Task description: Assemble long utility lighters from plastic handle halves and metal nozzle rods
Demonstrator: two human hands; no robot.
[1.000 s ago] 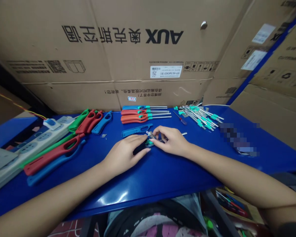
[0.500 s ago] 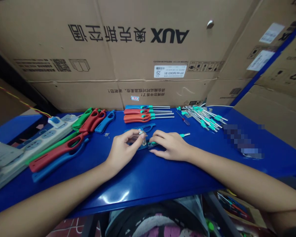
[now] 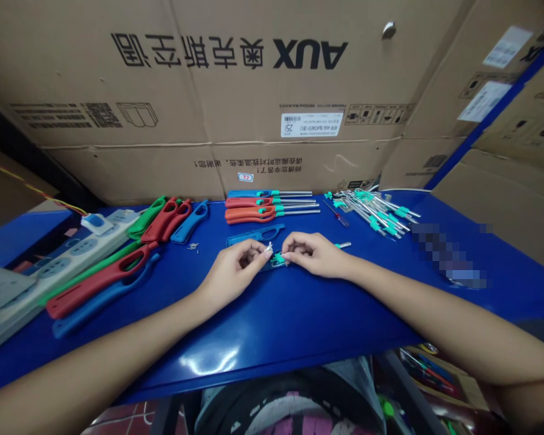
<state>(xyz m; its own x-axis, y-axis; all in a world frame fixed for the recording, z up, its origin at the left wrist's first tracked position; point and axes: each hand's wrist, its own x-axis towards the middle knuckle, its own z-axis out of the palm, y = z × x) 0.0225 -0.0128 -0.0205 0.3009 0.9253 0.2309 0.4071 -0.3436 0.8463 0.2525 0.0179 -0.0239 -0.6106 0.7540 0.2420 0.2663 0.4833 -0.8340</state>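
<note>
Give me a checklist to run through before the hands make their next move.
1. Left hand free: not ok, it pinches a small pale part between thumb and finger.
2. Right hand gripping the turquoise piece: cannot tell; its fingertips are right beside it.
3. Blue shell in reach: ok, it lies just beyond the left hand.
4. Screwdriver on the table: ok, lying untouched beyond the right hand.
5. Small metal bits grouped together: ok, in a loose cluster left of the left hand.
6. Three lighters lined up: ok, side by side near the cardboard.
</note>
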